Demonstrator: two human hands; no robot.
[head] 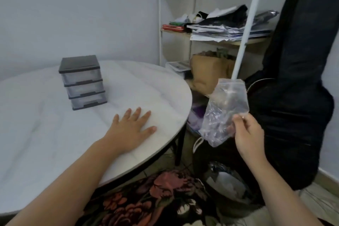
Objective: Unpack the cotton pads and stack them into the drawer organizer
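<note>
Floral-patterned dark fabric (146, 198) covers the person's lap at the bottom of the view, and both bare forearms reach out over it. The left hand (132, 128) lies flat on the round white table (55, 134) with its fingers straight and spread, holding nothing. The right hand (247, 137) pinches the lower side of a crumpled clear plastic zip bag (227, 108) between thumb and fingertips. It holds the bag in the air beyond the table's edge, with the seal strip uppermost. I cannot tell whether any cotton pads are inside. The film is wrinkled and shiny, and no white discs show clearly through it.

A small black-framed organizer with three translucent drawers (82, 82) stands on the table well apart from the bag, with all its drawers pushed in.

The main risk is where the bag hangs. It is over the cluttered floor, not the tabletop, and a light pinch on slippery film could let it drop. If it were opened there, its contents would probably fall into the clutter. The organizer also looks light, so pulling a drawer with one hand may drag the whole unit instead of opening it.

No writing can be read. The bag shows no label, and the papers and red item on the wooden shelf (220, 40) are too blurred.
</note>
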